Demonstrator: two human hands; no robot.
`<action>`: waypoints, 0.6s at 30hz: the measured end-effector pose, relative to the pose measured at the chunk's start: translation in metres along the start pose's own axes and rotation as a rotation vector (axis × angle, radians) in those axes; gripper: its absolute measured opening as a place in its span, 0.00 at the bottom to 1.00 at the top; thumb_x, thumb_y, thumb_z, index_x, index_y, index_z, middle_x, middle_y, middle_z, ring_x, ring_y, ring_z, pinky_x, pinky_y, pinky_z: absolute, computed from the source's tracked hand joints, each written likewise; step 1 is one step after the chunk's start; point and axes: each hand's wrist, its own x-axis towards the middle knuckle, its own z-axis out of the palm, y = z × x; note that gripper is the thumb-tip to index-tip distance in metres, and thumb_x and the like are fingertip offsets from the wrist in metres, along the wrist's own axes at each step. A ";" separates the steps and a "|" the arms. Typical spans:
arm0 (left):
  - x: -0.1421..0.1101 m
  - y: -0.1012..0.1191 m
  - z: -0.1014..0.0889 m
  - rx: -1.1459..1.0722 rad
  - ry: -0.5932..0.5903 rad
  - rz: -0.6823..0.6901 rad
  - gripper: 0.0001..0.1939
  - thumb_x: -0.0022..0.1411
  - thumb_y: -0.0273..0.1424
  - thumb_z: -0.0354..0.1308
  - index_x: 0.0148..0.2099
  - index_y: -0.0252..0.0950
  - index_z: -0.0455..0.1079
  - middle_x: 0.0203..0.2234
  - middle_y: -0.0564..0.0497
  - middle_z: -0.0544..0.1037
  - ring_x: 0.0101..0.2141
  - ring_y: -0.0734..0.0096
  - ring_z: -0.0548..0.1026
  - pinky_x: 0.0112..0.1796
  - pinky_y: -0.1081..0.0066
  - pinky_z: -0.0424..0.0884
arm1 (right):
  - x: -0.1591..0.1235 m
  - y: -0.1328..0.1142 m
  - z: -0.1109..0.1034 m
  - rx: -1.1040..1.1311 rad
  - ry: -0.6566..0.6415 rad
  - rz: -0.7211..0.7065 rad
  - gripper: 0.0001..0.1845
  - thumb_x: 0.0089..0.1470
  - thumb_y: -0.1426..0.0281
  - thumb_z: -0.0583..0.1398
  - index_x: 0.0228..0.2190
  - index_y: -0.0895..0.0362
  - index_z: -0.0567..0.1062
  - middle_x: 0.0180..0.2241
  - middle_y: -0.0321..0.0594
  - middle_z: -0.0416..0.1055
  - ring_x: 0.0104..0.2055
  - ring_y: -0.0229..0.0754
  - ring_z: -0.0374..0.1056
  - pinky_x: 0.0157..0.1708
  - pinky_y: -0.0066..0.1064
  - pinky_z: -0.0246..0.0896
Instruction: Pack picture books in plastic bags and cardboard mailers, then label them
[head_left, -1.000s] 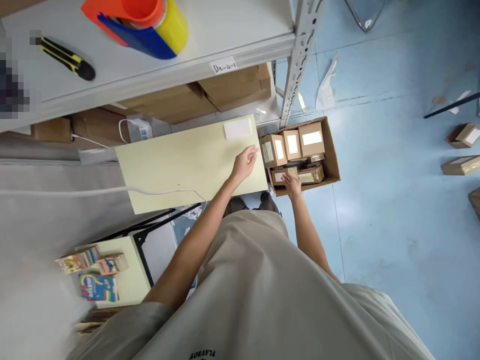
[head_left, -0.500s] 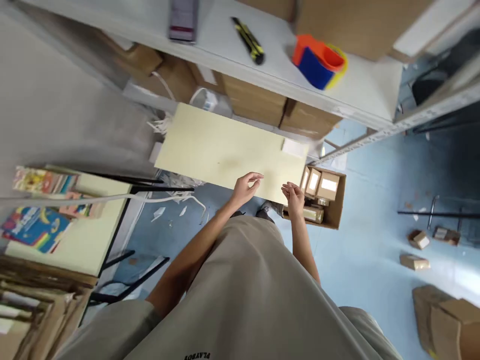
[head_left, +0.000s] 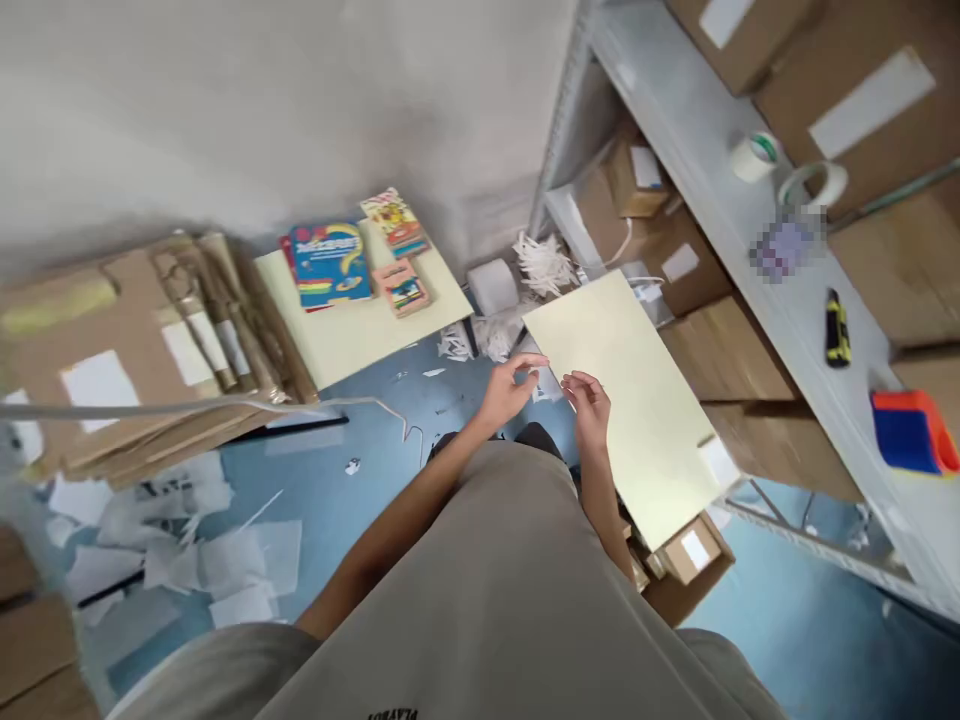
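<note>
My left hand (head_left: 513,390) is held out before my body with its fingers curved and a gap between thumb and fingers; it is empty. To its right, my right hand (head_left: 589,405) has loosely bent fingers, with nothing visible in them. Between the two hands there is a small space. Nearest to them is the pale yellow tabletop (head_left: 637,400), which extends beyond and to the right of my right hand. A small white block (head_left: 718,460) lies near that tabletop's far right corner.
At left, another pale table (head_left: 337,350) bears a blue book (head_left: 330,265) and smaller boxes. Flattened cartons (head_left: 142,340) lean beside it. A grey shelf (head_left: 847,290) on the right holds a yellow-black cutter (head_left: 837,330) and tape rolls. A cable (head_left: 225,402) crosses at left.
My view has swung left: the shelf and yellow tabletop now lie further right, and the table with books is nearer the middle. Both hands keep almost the same pose before my body.
</note>
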 end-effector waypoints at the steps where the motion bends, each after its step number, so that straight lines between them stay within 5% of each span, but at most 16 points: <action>1: 0.003 -0.001 -0.018 -0.006 0.067 -0.003 0.11 0.70 0.30 0.62 0.51 0.40 0.83 0.51 0.44 0.90 0.55 0.57 0.88 0.63 0.54 0.81 | 0.005 -0.002 0.019 -0.025 -0.053 -0.003 0.23 0.53 0.52 0.76 0.44 0.52 0.84 0.45 0.45 0.88 0.49 0.49 0.83 0.57 0.47 0.79; 8: 0.018 -0.010 -0.128 0.004 0.439 -0.117 0.13 0.69 0.30 0.60 0.52 0.39 0.82 0.52 0.43 0.90 0.56 0.56 0.87 0.63 0.54 0.81 | 0.046 -0.003 0.145 -0.119 -0.332 0.030 0.21 0.53 0.53 0.77 0.43 0.51 0.85 0.45 0.43 0.87 0.52 0.49 0.84 0.61 0.45 0.79; 18: 0.081 -0.029 -0.241 0.048 0.737 -0.259 0.21 0.72 0.38 0.63 0.63 0.39 0.79 0.63 0.39 0.85 0.63 0.50 0.83 0.65 0.51 0.80 | 0.139 0.016 0.307 -0.216 -0.576 0.114 0.19 0.54 0.55 0.77 0.42 0.51 0.85 0.45 0.43 0.87 0.52 0.49 0.83 0.61 0.42 0.79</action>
